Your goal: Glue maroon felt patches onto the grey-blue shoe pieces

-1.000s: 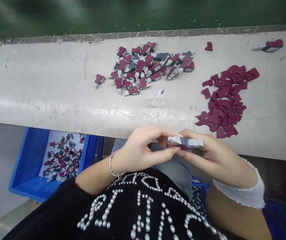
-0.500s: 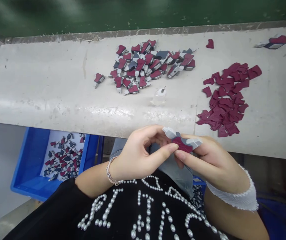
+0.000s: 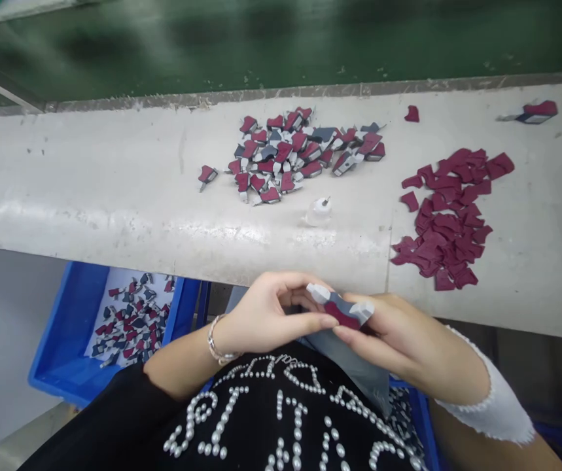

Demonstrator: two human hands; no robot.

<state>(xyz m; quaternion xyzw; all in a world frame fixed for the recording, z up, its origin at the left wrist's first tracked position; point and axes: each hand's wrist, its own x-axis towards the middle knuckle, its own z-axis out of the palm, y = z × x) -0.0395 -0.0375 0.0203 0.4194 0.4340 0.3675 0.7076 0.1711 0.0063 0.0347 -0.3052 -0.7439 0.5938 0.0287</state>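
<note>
Between both hands, just off the table's near edge, is a small grey part with a maroon face (image 3: 342,315) and pale grey ends. My left hand (image 3: 275,317) pinches its left side, thumb along the lower edge. At the other end, my right hand (image 3: 393,333) grips it with thumb and fingers. Beyond the hands lies a heap of similar maroon-and-grey parts (image 3: 283,154). To the right spreads a pile of loose maroon pieces (image 3: 445,222). A small clear bottle with a thin dark tip (image 3: 318,212) is on the table between the heap and my hands.
The long white table (image 3: 89,176) backs onto a green panel (image 3: 271,49). Below its edge at left sits a blue bin (image 3: 57,353) holding many similar parts. Another blue bin (image 3: 424,425) is partly hidden by my right arm. One assembled part (image 3: 538,112) lies far right.
The held part has tilted, with its maroon face now seen more edge-on. Both hands still hold it. The whole view has shifted, so the table appears lower in the picture.
</note>
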